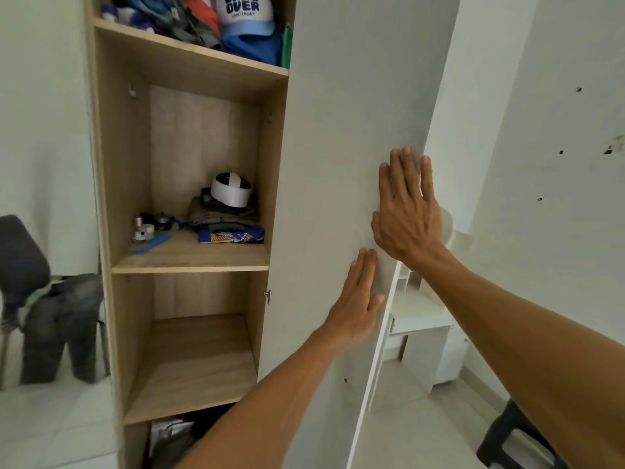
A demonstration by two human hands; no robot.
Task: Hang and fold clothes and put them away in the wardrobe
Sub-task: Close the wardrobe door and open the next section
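Head view: left hand (355,308), right hand (407,211), fingers straight, press one wardrobe door (338,130).

Wardrobe door (341,164) white; shelves (189,258) light wood; folded shirt (233,235) blue-yellow patterned.

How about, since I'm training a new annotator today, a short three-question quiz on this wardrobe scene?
1. True or false: the left hand and the right hand both lie flat, fingers straight, on the white wardrobe door.
2. What sits on the folded clothes on the middle shelf? A) a white round cap B) a shoe C) a book
3. Fill in: the blue-and-white cap on the upper shelf reads "GAME ____".
Key: 1 true; 2 A; 3 OVER.
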